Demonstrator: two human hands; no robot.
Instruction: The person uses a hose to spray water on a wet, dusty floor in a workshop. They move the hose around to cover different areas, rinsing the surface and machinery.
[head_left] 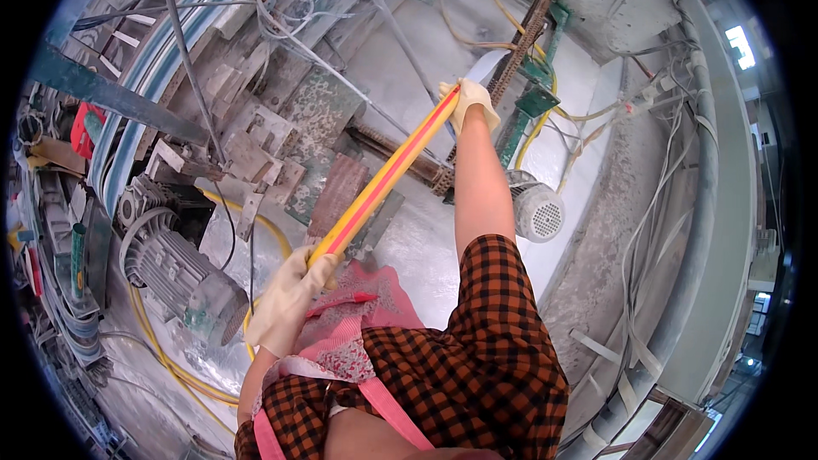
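A yellow pole [385, 177] with a red stripe along it slants up from lower left to upper right in front of me. My left hand [292, 300], in a cream glove, grips its near end, close to my pink apron. Farther out, my right hand [474, 109], gloved alike, is closed around the upper part with the arm stretched forward. Just past the right glove a pale, flat, curved piece [484, 66] shows; whether it is joined to the pole I cannot tell.
A grey finned motor [183, 268] stands at left, and a second motor [538, 211] lies right of my forearm. A rusty chain [521, 43] runs along a green frame at upper right. Yellow hoses [158, 349] and loose cables [652, 204] cross the dusty floor and wall.
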